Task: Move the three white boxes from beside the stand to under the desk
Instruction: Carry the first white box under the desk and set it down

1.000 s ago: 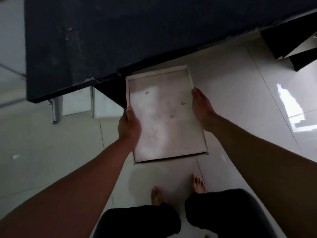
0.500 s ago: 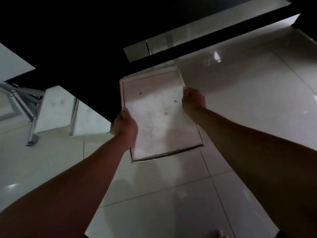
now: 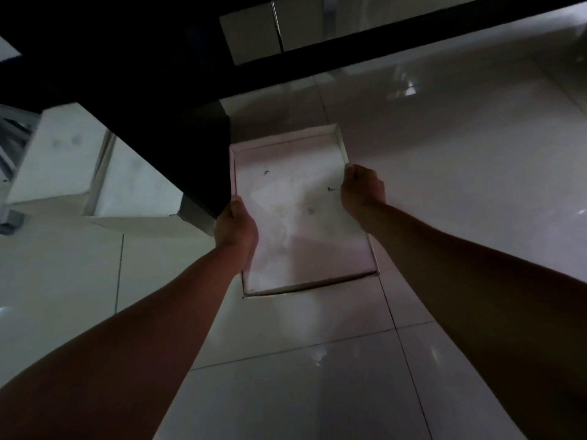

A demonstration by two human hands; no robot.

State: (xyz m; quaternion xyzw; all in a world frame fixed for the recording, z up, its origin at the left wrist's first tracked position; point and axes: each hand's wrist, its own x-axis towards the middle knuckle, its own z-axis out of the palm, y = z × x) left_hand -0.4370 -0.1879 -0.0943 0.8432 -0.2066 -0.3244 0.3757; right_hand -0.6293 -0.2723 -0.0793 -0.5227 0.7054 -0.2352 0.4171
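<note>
A flat, shallow white box (image 3: 295, 217) with a low rim lies low over the tiled floor, right of the dark desk (image 3: 133, 74). My left hand (image 3: 236, 228) grips its left edge and my right hand (image 3: 362, 188) grips its right edge. Two small dark specks mark its bottom. Whether it touches the floor I cannot tell. Two more white boxes (image 3: 60, 157) (image 3: 139, 192) stand on edge on the floor to the left, partly behind the desk's dark panel.
The glossy white tiled floor (image 3: 317, 376) spreads all around. A grey metal stand leg (image 3: 9, 173) shows at the far left edge. A dark bar (image 3: 413, 36) runs across the top, with pale panels behind it.
The box has sunk lower toward the floor and the view has dipped under the desk. My feet and knees have left the view. Both hands keep their hold.
</note>
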